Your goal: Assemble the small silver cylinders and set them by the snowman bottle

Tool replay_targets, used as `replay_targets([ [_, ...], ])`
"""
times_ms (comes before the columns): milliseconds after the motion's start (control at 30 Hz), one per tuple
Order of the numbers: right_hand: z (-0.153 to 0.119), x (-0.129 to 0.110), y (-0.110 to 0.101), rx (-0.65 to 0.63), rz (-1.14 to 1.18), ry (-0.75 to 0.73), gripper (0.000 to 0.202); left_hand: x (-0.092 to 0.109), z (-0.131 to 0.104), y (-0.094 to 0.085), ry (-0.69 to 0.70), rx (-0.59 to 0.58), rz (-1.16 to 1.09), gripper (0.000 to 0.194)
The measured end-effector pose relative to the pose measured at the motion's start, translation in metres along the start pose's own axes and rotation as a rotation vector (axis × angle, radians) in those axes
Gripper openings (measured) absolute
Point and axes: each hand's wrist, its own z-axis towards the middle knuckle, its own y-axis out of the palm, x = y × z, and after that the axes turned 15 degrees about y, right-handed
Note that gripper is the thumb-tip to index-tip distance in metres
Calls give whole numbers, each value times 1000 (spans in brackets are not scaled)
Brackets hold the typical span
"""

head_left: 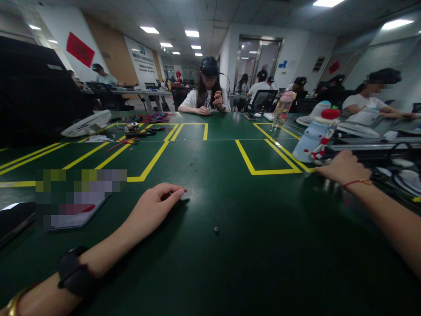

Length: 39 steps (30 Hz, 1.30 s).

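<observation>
My left hand (161,199) rests low over the green table, thumb and index fingertips closed together. Whatever may be between them is too small to make out. To its right, a small dark ring-shaped piece (216,229), like a nut or spacer, lies on the tabletop. My right hand (344,169) is stretched out at the right, palm down, beside the base of a light-blue bottle (307,142) with a red top. Its fingers are mostly hidden behind the back of the hand, so any grip there cannot be seen.
A clear-edged case (79,219) and a dark device (15,219) lie at the left. Wires and small parts (144,118) cover the far left. A pink-topped bottle (283,109) stands at the back right; cables (403,169) crowd the right edge. A person (207,92) sits opposite.
</observation>
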Motion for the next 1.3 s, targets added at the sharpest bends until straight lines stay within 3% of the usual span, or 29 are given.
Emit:
replay_targets([
  [67,-27,-19,-8,117,19,-139,71,1,0,1,-6,13,-5,38],
  [100,-47,-30,-13,114,47,-252,66,0,0,1,-7,19,-6,38],
  [167,-99,-51,-22,-52,122,-525,56,0,0,2,-1,21,-6,38],
  [233,-159,-66,-29,-420,304,-971,45,-1,0,3,10,15,-2,37],
  [267,-188,-70,-32,-540,351,-1112,44,-2,0,3,15,12,0,37],
  [367,-248,-71,-32,-645,373,-1315,31,-3,0,4,27,11,8,36],
  [433,-257,-70,-30,-651,374,-1351,21,-3,0,4,30,11,13,35],
  [533,-223,-70,-30,-578,415,-1228,23,-1,0,3,16,-1,21,36],
  [633,-152,-67,-34,-285,292,-935,25,0,-1,3,11,0,28,36],
  [700,-99,-57,-37,-80,17,-665,32,0,-1,3,19,7,21,36],
  [767,-52,-41,-40,-22,-127,-468,35,0,-1,4,26,9,5,36],
  [867,-2,-13,-40,-52,-239,-283,33,0,-1,4,22,7,-2,36],
  [1033,27,10,-31,-136,-312,-196,26,-1,-1,4,20,2,3,34],
  [1300,26,7,-23,-106,-307,-150,35,-4,-1,4,28,-2,14,36],
])
